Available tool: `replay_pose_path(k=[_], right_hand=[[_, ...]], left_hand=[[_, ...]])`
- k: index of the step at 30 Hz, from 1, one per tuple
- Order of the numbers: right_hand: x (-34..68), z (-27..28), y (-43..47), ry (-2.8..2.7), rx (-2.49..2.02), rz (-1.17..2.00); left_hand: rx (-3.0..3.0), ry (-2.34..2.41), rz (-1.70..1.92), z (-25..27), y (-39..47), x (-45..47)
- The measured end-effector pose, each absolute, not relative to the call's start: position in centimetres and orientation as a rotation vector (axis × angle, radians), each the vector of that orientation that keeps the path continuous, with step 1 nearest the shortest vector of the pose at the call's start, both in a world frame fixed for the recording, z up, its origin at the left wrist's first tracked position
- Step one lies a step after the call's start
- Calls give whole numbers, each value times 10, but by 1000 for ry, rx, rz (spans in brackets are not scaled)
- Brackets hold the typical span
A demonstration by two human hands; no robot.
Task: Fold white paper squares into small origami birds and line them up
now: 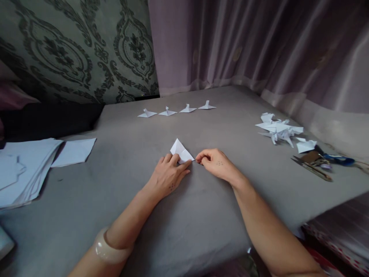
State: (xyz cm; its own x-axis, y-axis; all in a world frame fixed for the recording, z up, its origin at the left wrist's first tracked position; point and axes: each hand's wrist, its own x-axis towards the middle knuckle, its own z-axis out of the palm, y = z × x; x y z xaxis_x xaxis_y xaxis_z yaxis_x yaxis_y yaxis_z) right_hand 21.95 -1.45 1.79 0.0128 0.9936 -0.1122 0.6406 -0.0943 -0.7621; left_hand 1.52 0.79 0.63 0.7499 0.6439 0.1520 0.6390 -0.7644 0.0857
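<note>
A small folded white paper lies on the grey cloth in front of me, its pointed top facing away. My left hand rests over its lower left part, fingers bent and thumb along the near edge, holding it against the table. At the paper's right corner, my right hand has its thumb and fingertips pinched together. The fingers cover the very tip of that corner. Farther back, several folded paper pieces stand in a row, each with a wide base and a small upright tab.
On the right is a pile of folded paper pieces, with a utility knife and a blue-handled tool nearby. Stacked paper sheets and a smaller sheet lie left, before a black cloth. Curtains hang behind the table.
</note>
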Motion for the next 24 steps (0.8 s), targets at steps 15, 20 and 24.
replay_pose_path(k=[15,20,24], right_hand=[[217,16,-12,-1604,-1793,859],[210,9,-8,-1528,-1723,680],[197,3,-8,-1612,-1667,553]], left_hand=[[2975,1175,229,9,4,31],[2885,1104,378,9,2,23],[2768,1162,573,6,2,17]])
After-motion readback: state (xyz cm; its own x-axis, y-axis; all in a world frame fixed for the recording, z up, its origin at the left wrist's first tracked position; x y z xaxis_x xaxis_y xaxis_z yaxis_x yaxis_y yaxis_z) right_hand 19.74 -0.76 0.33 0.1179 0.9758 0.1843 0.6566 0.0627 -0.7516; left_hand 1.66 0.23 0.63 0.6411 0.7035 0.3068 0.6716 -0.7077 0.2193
